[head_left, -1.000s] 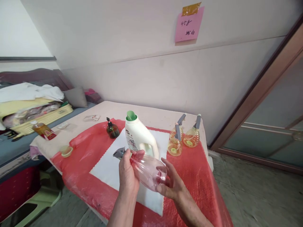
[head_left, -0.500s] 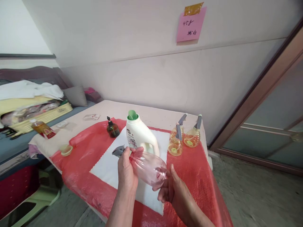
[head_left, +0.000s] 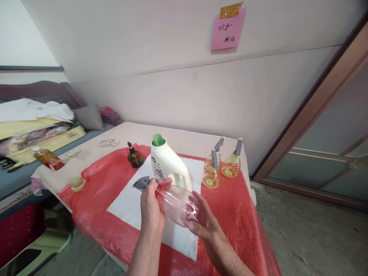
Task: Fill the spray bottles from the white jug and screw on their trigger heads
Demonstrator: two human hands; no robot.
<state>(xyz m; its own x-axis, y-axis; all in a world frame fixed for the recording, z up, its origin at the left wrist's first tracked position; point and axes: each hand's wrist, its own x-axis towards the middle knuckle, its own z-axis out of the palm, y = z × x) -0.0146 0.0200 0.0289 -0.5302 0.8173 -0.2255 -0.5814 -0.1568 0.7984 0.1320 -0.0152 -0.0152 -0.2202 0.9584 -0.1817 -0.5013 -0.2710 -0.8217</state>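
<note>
A clear pinkish spray bottle (head_left: 176, 201) with a grey spray head (head_left: 141, 183) is held tilted above the table. My left hand (head_left: 152, 205) is closed round its neck, just below the spray head. My right hand (head_left: 203, 219) wraps the bottle's base, fingers behind and thumb in front. Right behind it stands a cream jug (head_left: 169, 161) with a handle, a green cup-like piece (head_left: 158, 140) sitting in its mouth. A white cloth (head_left: 129, 207) lies under the jug. The bottle looks to have no liquid in it.
Three spray bottles with yellow liquid (head_left: 230, 166) stand at the right. To the left are a brown pump bottle (head_left: 135, 158), a small round lid or dish (head_left: 77, 184) and an amber bottle (head_left: 48, 158). Red plastic sheeting (head_left: 97, 207) covers much of the table.
My right hand has closed round the bottle's base, its thumb now in front; before, its fingers were under the end. My left hand keeps its hold on the neck. The view has shifted slightly.
</note>
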